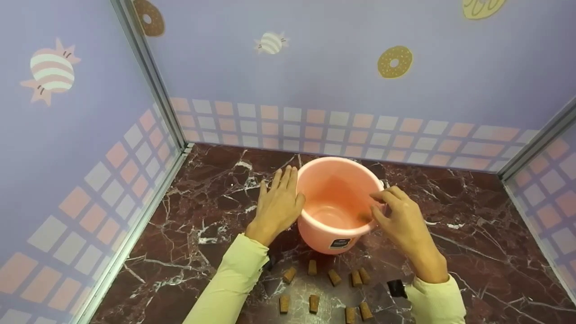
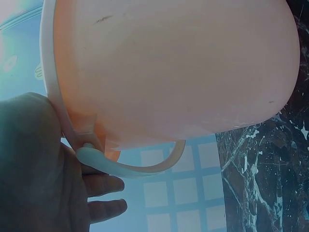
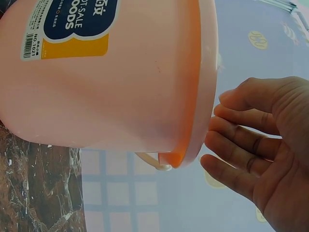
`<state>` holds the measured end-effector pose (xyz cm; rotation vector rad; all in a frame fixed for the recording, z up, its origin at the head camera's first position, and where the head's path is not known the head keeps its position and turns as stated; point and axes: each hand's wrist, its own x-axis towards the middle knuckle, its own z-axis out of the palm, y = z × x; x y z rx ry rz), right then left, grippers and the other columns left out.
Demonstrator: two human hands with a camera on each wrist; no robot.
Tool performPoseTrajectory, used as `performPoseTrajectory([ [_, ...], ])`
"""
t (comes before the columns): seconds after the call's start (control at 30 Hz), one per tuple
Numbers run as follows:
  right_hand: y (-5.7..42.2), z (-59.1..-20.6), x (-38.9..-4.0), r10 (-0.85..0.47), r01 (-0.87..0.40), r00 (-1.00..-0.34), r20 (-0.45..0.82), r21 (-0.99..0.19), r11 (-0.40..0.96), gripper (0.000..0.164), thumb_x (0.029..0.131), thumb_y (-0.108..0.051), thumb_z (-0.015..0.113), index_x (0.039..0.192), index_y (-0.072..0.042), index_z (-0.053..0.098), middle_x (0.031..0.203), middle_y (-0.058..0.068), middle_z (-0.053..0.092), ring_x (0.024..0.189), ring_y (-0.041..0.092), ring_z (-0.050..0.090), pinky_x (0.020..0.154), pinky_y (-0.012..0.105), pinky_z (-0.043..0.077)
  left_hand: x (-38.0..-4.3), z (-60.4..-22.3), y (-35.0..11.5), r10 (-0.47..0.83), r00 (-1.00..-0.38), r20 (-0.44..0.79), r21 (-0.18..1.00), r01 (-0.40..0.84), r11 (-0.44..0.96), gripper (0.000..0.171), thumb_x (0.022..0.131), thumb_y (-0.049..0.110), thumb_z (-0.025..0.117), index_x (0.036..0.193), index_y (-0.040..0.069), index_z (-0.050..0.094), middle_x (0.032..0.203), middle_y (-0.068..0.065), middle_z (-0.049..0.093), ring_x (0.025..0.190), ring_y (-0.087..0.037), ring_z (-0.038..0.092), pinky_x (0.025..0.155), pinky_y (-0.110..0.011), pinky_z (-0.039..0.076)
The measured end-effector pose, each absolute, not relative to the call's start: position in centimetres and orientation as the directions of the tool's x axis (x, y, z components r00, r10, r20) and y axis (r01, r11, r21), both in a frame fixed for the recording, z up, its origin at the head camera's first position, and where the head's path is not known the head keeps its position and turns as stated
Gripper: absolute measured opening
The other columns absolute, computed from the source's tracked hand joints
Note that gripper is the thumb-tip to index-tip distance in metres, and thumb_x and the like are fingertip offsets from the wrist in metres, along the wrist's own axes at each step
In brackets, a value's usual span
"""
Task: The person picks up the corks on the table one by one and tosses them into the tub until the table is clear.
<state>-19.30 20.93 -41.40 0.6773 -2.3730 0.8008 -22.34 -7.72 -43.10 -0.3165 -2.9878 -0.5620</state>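
A pink plastic bucket [image 1: 310,231] with a dark label stands upright on the marble-patterned surface. My left hand [image 1: 278,208] rests on its left rim, fingers straight, close to the pale bucket handle [image 2: 140,170]. Over the right rim is my right hand [image 1: 400,216], its fingers loosely bent and holding nothing, as the right wrist view shows. A small blurred brown thing [image 1: 363,218] shows inside the bucket, below the right fingertips; its kind cannot be made out. Several tapered cork stoppers [image 1: 334,277] lie and stand in front of the bucket.
Behind the bucket rises a purple wall [image 1: 315,76] with checks and sweets printed on it. Side walls close in the surface at left and right. A dark strap piece [image 1: 397,288] shows at my right sleeve [image 1: 436,301].
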Motion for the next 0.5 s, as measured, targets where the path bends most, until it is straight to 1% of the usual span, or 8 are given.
performPoseTrajectory([
  [0.17, 21.0, -41.42, -19.27, -0.276, -0.597, -0.731, 0.624, -0.388, 0.702, 0.021, 0.085, 0.009, 0.082, 0.104, 0.004, 0.078, 0.099, 0.01, 0.07, 0.075, 0.017, 0.061, 0.064, 0.032, 0.054, -22.38, -43.16, -7.74, 0.186, -0.975, 0.123, 0.348, 0.218, 0.912, 0.069, 0.111, 0.04, 0.032, 0.169, 0.005, 0.019, 0.175, -0.01, 0.017, 0.161, -0.033, 0.015, 0.127, -0.065, 0.008],
  [0.33, 21.08, -41.41, -19.26, -0.27, -0.588, -0.738, 0.618, -0.393, 0.707, 0.021, 0.084, 0.009, 0.082, 0.104, 0.004, 0.077, 0.099, 0.011, 0.07, 0.076, 0.019, 0.063, 0.064, 0.033, 0.055, -22.39, -43.16, -7.73, 0.185, -0.975, 0.126, 0.348, 0.218, 0.912, 0.069, 0.111, 0.04, 0.032, 0.169, 0.005, 0.019, 0.175, -0.01, 0.018, 0.161, -0.033, 0.015, 0.127, -0.065, 0.008],
  [0.5, 21.18, -41.36, -19.21, -0.263, -0.573, -0.756, 0.6, -0.41, 0.71, 0.02, 0.086, 0.009, 0.082, 0.105, 0.005, 0.077, 0.098, 0.011, 0.069, 0.075, 0.018, 0.063, 0.064, 0.031, 0.054, -22.39, -43.17, -7.76, 0.183, -0.975, 0.127, 0.354, 0.217, 0.91, 0.069, 0.111, 0.04, 0.033, 0.169, 0.005, 0.019, 0.175, -0.01, 0.017, 0.161, -0.032, 0.015, 0.127, -0.065, 0.008],
])
